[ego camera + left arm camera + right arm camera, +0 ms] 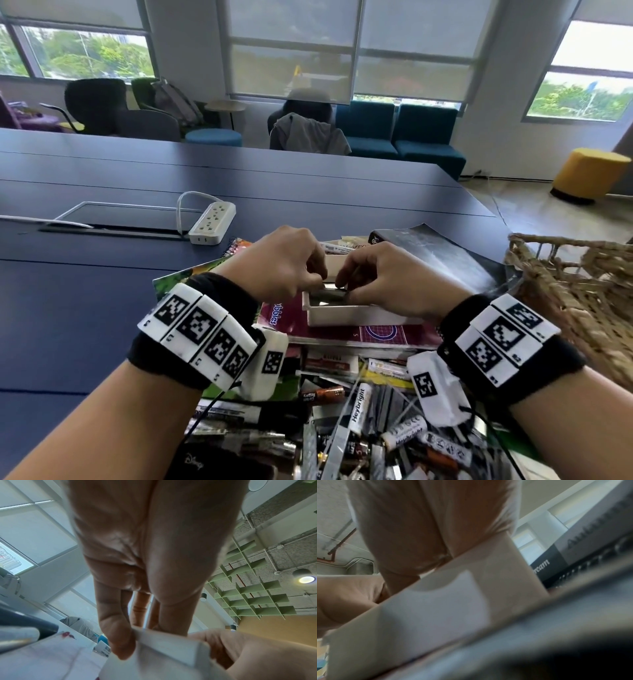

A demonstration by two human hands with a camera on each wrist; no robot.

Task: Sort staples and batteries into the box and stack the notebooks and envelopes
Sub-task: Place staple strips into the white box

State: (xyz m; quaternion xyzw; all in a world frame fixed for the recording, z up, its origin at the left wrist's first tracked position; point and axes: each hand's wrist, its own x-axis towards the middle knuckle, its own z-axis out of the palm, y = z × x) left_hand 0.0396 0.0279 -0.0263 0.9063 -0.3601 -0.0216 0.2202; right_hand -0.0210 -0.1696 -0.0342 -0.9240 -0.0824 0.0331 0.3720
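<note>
Head view alone shows white box [337,310] on maroon notebook [342,330], batteries [359,404] heaped at 6 o'clock. Left wrist view: my left hand [145,555] fingers [116,635] pinch box wall. Right hand [387,277] fingers curled on rim; staples [330,293] directly beneath fingertips.

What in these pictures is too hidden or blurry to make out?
- Head view: what the left hand and right hand pinch over the white box; fingers cover it.
- Head view: the box's contents, mostly hidden by both hands.
- Right wrist view: the box wall fills the frame, blurred.
- Head view: the battery pile runs off the bottom edge.
- Head view: the wicker basket is cut by the right edge.
</note>
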